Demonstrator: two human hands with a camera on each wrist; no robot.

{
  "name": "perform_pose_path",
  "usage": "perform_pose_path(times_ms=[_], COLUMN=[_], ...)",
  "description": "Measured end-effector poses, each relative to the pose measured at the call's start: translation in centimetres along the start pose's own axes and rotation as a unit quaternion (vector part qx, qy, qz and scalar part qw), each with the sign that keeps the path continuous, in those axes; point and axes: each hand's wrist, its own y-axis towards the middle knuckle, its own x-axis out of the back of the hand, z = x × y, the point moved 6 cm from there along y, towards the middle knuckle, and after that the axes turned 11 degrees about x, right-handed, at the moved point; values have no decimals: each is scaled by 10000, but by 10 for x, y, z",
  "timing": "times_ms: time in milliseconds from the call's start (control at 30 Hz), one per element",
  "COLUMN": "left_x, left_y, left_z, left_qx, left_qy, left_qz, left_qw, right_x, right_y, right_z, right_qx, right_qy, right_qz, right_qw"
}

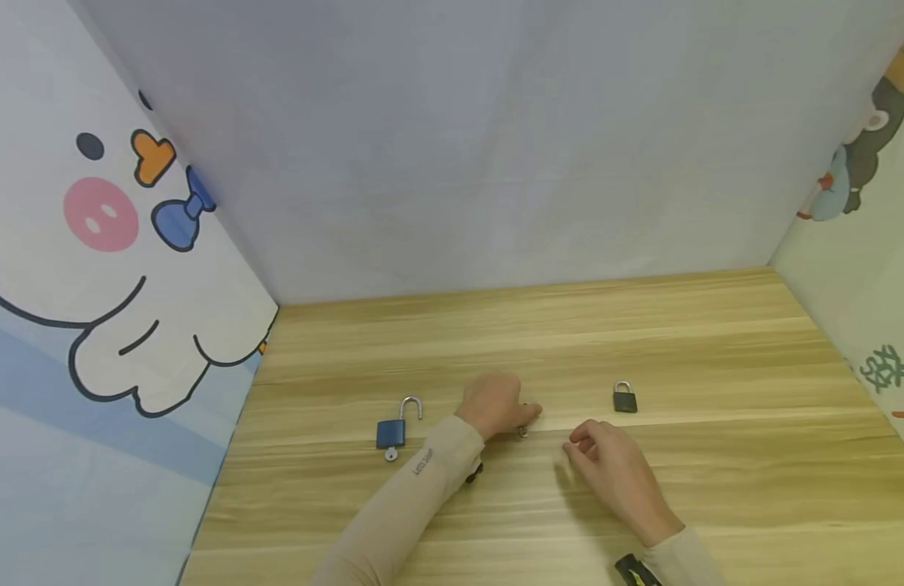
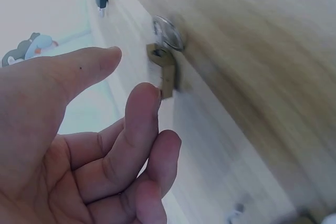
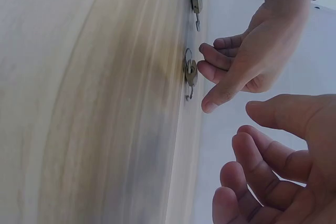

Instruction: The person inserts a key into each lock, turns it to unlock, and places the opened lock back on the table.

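Note:
My left hand (image 1: 499,405) reaches over a small brass-coloured padlock (image 2: 167,69). The hand hides most of the lock in the head view. A key with a round ring (image 2: 169,33) sits at one end of this padlock. In the left wrist view the thumb (image 2: 97,64) stands apart from the bent fingers, and the index fingertip overlaps the lock's edge. Seen from the right wrist, the same lock (image 3: 190,73) lies on the table beside the left fingers. My right hand (image 1: 616,472) hovers to the right with its fingers loosely bent and nothing in them.
A blue padlock (image 1: 390,434) lies left of the left forearm, its shackle swung out and a key in its base. Toward the right, a black padlock (image 1: 625,401) has its shackle closed. Fabric walls (image 1: 495,163) border the wooden table (image 1: 539,325) at the back and sides.

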Motion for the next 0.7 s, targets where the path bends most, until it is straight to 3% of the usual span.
perform_pose_path(times_ms=[400, 700], left_x=[4, 2], left_y=[11, 20], left_z=[-33, -62], left_qx=[-219, -422], left_qy=[74, 162], left_qz=[17, 68], left_qw=[9997, 9990], right_x=[22, 34], right_y=[-14, -27], right_z=[-17, -31], right_qx=[-106, -408], right_qy=[-304, -383], right_qz=[-59, 36], right_qw=[9995, 9984])
